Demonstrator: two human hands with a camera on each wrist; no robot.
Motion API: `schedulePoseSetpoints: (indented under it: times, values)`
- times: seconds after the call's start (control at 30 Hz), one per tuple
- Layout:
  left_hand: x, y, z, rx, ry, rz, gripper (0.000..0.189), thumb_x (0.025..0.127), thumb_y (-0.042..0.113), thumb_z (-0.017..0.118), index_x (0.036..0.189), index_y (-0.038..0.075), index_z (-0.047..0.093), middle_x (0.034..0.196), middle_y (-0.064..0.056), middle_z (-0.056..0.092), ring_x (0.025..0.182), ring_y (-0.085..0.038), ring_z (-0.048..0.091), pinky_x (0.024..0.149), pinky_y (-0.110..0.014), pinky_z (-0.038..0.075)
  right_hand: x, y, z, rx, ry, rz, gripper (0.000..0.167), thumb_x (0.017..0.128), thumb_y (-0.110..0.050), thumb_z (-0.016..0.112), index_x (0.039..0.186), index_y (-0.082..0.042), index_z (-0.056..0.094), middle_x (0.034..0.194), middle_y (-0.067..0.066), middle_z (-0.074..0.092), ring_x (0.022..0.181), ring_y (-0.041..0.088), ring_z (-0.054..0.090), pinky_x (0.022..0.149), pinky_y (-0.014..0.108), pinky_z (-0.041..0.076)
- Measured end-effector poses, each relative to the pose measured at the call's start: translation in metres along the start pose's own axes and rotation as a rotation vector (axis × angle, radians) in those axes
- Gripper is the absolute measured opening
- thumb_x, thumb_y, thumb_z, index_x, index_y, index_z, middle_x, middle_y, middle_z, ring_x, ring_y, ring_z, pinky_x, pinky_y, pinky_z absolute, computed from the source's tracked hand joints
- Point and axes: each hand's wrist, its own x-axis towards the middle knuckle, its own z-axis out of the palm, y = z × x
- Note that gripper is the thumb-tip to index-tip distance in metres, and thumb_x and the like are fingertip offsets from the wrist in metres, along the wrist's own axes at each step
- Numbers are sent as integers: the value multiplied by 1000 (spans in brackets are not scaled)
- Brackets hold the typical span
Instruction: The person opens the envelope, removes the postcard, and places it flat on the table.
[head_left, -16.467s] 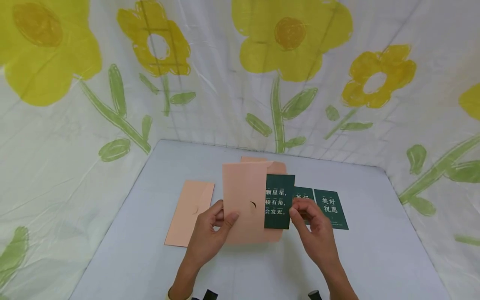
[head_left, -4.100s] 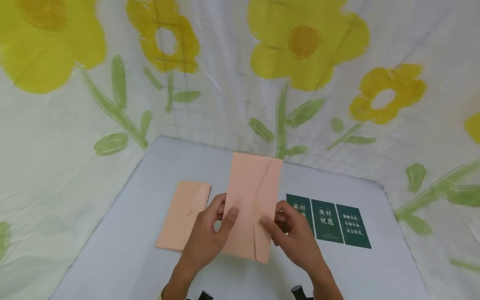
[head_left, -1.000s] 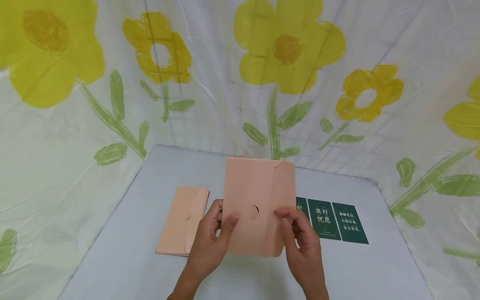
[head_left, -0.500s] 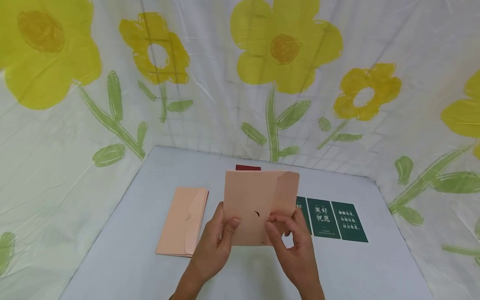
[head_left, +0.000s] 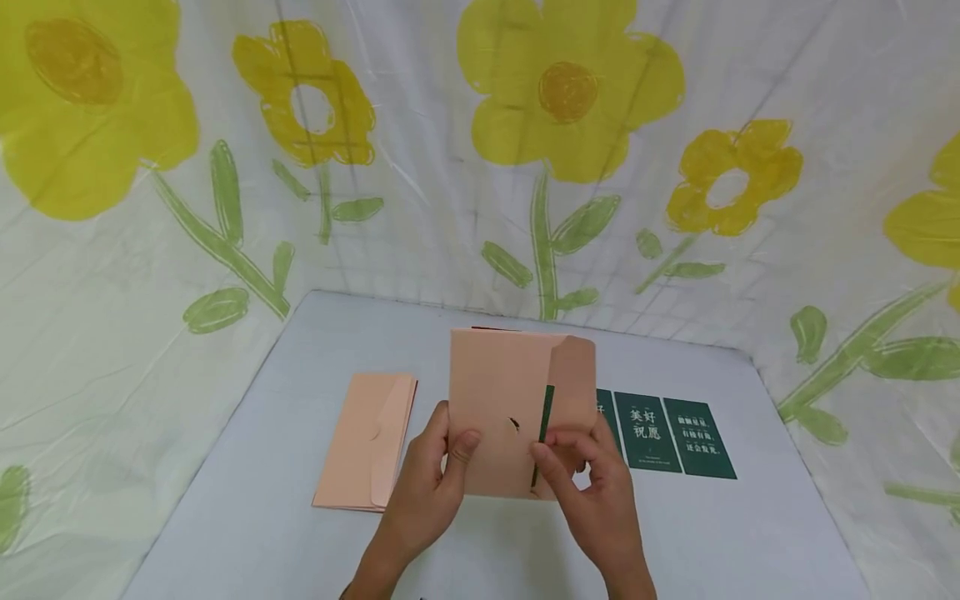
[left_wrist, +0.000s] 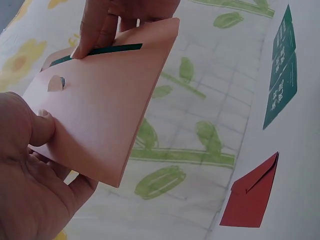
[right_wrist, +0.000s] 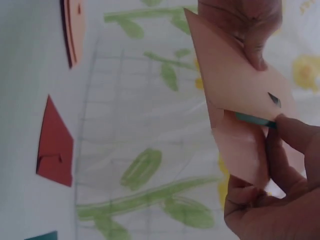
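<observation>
Raised over the table, a peach paper envelope (head_left: 495, 375) has its flap unfolded to the right. My left hand (head_left: 423, 471) grips its left side, thumb across the front near a small half-moon slit. At the mouth, my right hand (head_left: 596, 487) pinches the edge of a dark green card (head_left: 547, 412) between thumb and index finger. Only a narrow strip of that card shows; the remainder is inside the envelope. In the right wrist view, the flap (right_wrist: 242, 152) hangs down behind the green strip (right_wrist: 252, 119), beside the right fingers.
A small stack of peach envelopes (head_left: 367, 437) lies on the left of the white table (head_left: 247, 483). Three green cards with white characters (head_left: 647, 433) lie in a row on the right, one partly covered. Behind the held envelope lies a red envelope (left_wrist: 252, 195).
The envelope's flap, closed 4.1 s ago, is now unfolded. A green card's edge has come out of the mouth within the last half second. Since 16.5 s ago, another green card has joined the row.
</observation>
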Motion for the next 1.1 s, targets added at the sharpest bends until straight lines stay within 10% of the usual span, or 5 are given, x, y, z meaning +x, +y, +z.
schedulePoseSetpoints:
  times: [0.4, 0.87, 1.1]
  values:
    - [-1, -7, -14, 52, 88, -55, 10, 112, 20, 54, 119, 13, 54, 107, 3, 72, 92, -17, 71, 74, -34, 59, 6, 4, -23, 16, 101, 54, 1, 101, -3, 72, 101, -3, 73, 127, 0, 61, 123, 19, 57, 77, 23, 51]
    - [-3, -11, -26, 103, 135, -95, 16, 112, 22, 54, 123, 11, 54, 104, -1, 69, 92, -18, 66, 73, -31, 55, 8, 17, -66, -63, 308, 253, 21, 101, -16, 75, 115, 0, 75, 102, 3, 73, 89, 14, 69, 84, 14, 56]
    - [-3, -12, -32, 116, 157, -86, 11, 112, 20, 56, 115, 10, 55, 89, -2, 61, 79, -18, 58, 65, -29, 49, 1, 51, -94, -346, 253, 398, 33, 100, -36, 76, 118, -8, 77, 100, 0, 76, 83, 7, 67, 73, 14, 54]
